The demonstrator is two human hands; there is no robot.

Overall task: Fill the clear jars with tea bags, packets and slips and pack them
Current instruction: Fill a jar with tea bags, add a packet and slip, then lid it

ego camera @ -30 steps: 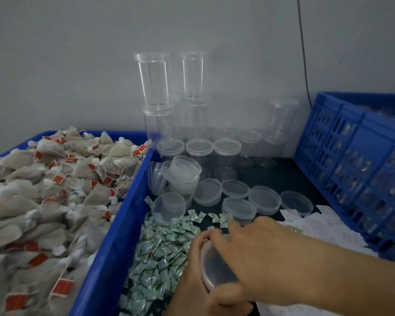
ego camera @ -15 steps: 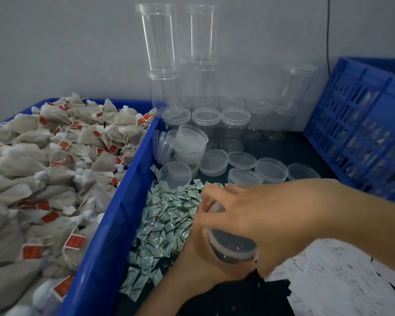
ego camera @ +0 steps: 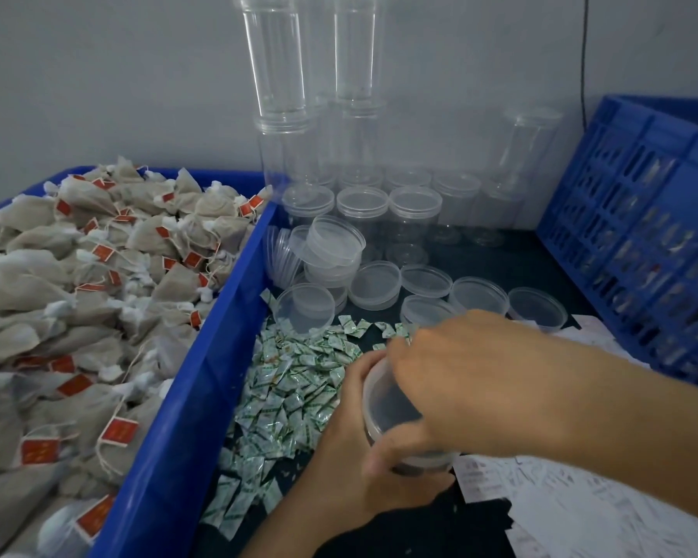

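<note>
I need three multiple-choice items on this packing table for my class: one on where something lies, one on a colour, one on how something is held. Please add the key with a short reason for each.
1. Where do the tea bags lie?
A. in a sack
B. in the blue bin on the left
C. on a shelf

2. What colour are the tags on the tea bags?
A. red
B. yellow
C. black

3. How is the clear jar at the front held?
A. it stands alone, untouched
B. by one hand only
C. by the left hand and the right hand together

Key:
1 B: the bags are heaped inside the blue bin.
2 A: every tag that shows is red.
3 C: fingers of both hands curl round the jar.
</note>
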